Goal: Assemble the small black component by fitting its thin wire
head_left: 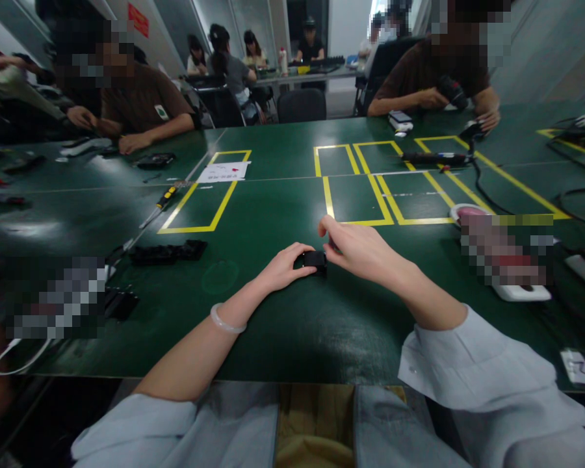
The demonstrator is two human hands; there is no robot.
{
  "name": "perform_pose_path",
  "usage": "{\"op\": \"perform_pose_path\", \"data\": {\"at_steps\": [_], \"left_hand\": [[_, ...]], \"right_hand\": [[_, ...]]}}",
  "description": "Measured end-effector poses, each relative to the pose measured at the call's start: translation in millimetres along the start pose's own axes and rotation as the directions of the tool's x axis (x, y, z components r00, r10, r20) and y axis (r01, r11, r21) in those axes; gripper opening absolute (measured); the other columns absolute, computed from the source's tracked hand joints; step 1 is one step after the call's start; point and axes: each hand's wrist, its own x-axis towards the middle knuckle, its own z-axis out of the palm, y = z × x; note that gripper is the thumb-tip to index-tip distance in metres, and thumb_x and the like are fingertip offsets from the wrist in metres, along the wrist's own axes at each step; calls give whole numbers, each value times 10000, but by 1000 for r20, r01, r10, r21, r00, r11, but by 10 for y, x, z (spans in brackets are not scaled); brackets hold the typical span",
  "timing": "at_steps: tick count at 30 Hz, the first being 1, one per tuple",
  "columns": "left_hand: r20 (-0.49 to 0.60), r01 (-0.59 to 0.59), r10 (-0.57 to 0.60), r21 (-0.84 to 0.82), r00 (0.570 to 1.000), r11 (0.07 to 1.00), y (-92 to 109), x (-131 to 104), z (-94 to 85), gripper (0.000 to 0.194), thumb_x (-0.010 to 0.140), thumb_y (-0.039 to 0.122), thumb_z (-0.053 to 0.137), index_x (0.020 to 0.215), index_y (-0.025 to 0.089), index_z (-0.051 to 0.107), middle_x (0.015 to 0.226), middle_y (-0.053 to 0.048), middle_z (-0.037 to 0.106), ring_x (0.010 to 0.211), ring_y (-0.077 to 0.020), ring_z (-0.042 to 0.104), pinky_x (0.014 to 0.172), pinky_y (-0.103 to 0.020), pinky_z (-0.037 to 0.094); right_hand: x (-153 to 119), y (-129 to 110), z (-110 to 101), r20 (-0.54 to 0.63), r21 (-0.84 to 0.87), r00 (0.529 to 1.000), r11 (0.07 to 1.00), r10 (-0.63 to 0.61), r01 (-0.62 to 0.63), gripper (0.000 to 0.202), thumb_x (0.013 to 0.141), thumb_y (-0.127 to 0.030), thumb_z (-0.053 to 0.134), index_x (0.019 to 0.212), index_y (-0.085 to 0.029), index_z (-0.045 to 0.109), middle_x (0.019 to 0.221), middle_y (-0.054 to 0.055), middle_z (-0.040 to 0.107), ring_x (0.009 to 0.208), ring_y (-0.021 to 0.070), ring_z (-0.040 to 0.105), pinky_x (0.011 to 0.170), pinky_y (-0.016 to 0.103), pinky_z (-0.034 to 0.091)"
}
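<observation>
Between the thumb and fingers of my left hand (pixel 288 265) is a small black block-like part (pixel 314 261), held low over the green table (pixel 292 344). What kind of part it is, I cannot make out. Just right of it is my right hand (pixel 358 248), its fingers curled and the thumb and fingertips close to the part's right end. Something small and dark shows by those fingertips, too little of it to name.
A yellow-and-black screwdriver (pixel 166 197) and a black strip-shaped part (pixel 168 252) lie to the left. A white-edged device (pixel 521 291) is at the right. Yellow tape (pixel 363 223) outlines boxes beyond my hands. A dark pen-shaped tool (pixel 436 158) has a cable. Several people sit around.
</observation>
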Motion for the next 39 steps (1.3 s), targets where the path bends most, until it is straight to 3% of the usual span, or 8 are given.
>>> {"op": "perform_pose_path", "data": {"at_steps": [6, 13, 19, 25, 32, 39], "left_hand": [[21, 25, -25, 14, 999, 1000, 10, 2, -11, 377, 835, 436, 609, 1134, 213, 554, 1051, -50, 593, 987, -231, 576, 881, -357, 448], [12, -1, 0, 8, 1000, 1000, -5, 1, -5, 378, 839, 417, 614, 1150, 212, 549, 1072, -44, 592, 999, -220, 575, 887, -341, 439], [13, 31, -31, 20, 999, 999, 10, 5, -2, 375, 829, 438, 613, 1126, 214, 559, 1040, -47, 598, 977, -231, 577, 878, -356, 449], [13, 14, -14, 1, 1000, 1000, 14, 3, -9, 368, 836, 420, 614, 1140, 221, 551, 1079, -47, 595, 1010, -228, 574, 896, -350, 444], [11, 18, -18, 13, 1000, 1000, 3, 4, 1, 377, 830, 428, 618, 1133, 211, 557, 1041, -46, 596, 977, -227, 578, 875, -348, 451], [16, 18, -18, 9, 1000, 1000, 12, 1, -8, 374, 834, 422, 613, 1138, 211, 556, 1075, -49, 599, 1003, -232, 577, 896, -349, 443]], "right_hand": [[12, -16, -10, 11, -42, 1000, 999, 15, -14, 223, 933, -348, 398, 1052, -184, 490, 798, 43, 673, 688, 178, 599, 545, 265, 257], [4, -2, -2, 1, -32, 1000, 999, 1, -1, 206, 912, -258, 394, 1086, -189, 481, 853, 45, 682, 712, 174, 606, 556, 265, 267], [18, -7, 6, 20, -52, 1000, 998, 21, -19, 218, 936, -354, 396, 1048, -193, 492, 825, 45, 686, 706, 180, 610, 554, 267, 261], [5, 3, 11, -4, -49, 1000, 999, 12, -13, 196, 902, -252, 399, 1072, -191, 476, 855, 38, 681, 706, 171, 607, 553, 268, 263], [18, -13, 3, 15, -85, 999, 996, 31, -30, 217, 938, -358, 390, 1025, -192, 499, 803, 47, 681, 714, 193, 623, 549, 267, 255], [13, 5, 19, -17, -96, 999, 995, 28, -30, 209, 906, -264, 382, 1071, -190, 486, 782, 38, 682, 668, 186, 611, 552, 276, 246]]}}
